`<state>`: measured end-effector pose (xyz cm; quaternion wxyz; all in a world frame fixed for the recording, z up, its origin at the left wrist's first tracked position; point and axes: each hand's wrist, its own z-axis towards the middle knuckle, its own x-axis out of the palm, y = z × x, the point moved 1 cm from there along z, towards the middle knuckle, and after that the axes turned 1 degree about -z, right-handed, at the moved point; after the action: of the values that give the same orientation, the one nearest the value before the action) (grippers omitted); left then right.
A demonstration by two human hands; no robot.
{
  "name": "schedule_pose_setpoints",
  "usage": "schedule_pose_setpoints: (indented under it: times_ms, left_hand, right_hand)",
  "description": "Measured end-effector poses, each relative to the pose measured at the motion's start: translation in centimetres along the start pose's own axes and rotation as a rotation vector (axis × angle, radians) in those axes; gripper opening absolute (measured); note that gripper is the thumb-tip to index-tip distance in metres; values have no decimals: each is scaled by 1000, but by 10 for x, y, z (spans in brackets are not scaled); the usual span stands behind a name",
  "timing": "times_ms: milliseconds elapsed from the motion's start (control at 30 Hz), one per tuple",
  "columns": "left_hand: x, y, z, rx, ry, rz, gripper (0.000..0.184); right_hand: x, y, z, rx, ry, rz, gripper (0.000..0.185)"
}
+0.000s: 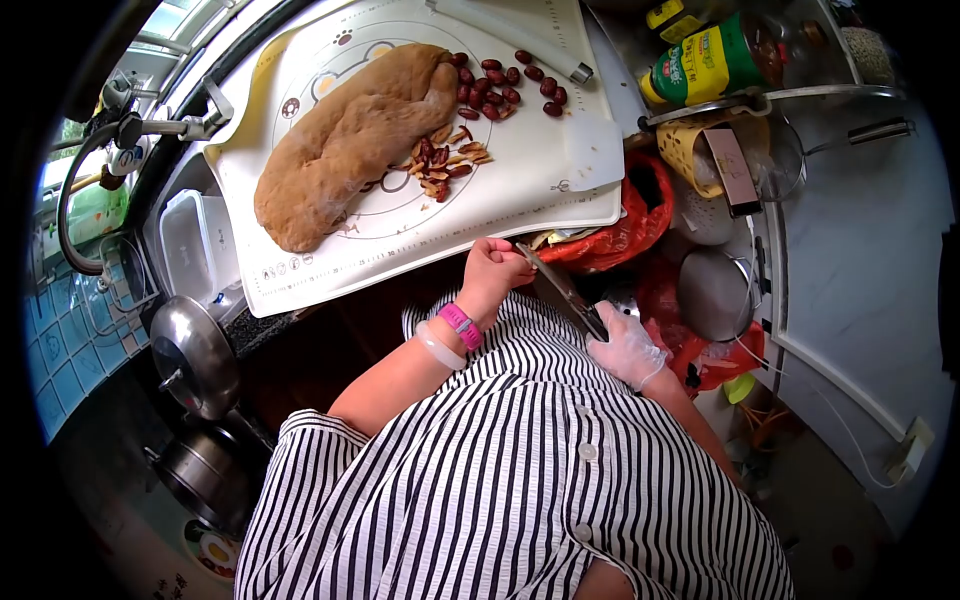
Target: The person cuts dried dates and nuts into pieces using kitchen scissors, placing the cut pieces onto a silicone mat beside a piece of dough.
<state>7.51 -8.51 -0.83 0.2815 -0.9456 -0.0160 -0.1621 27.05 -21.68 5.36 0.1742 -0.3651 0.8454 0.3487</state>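
Gloved right hand (628, 345) grips a dark-handled blade (560, 284).
It slants up and left to the bare left hand (492, 275) by the mat (540, 200); I can't tell if those fingers hold anything.

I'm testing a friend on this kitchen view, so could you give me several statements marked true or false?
1. The right hand wears a clear glove. True.
2. The brown dough lies on the white mat. True.
3. The left hand grips the handle of the metal tool. False: the right hand does.
4. The pink band is on the right wrist. False: the pink band is on the left.
5. The red fruits are all whole. False: some lie in pieces beside the dough.
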Motion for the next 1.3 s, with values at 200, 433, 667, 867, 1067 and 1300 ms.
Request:
schedule_pose_setpoints:
  times_ms: [200,433,667,867,1067,1300]
  left_hand:
    - [-10,-5,5,138,53,111,22]
    - [-35,-82,15,1008,-431,681,22]
    - [-8,-52,-8,1190,268,1595,38]
    - [-11,-34,2,1000,207,1736,47]
    - [-17,-43,12,1089,99,1607,45]
    - [-5,-110,53,1274,-340,1394,34]
  right_hand:
    - [3,-16,0,59,46,66,50]
    - [-4,-9,8,37,-23,27,65]
    - [-19,9,16,30,-29,-189,57]
    - [-23,11,6,-32,-165,-343,50]
    - [-33,10,0,70,-124,-380,53]
    - [-25,-7,-6,67,-158,-122,62]
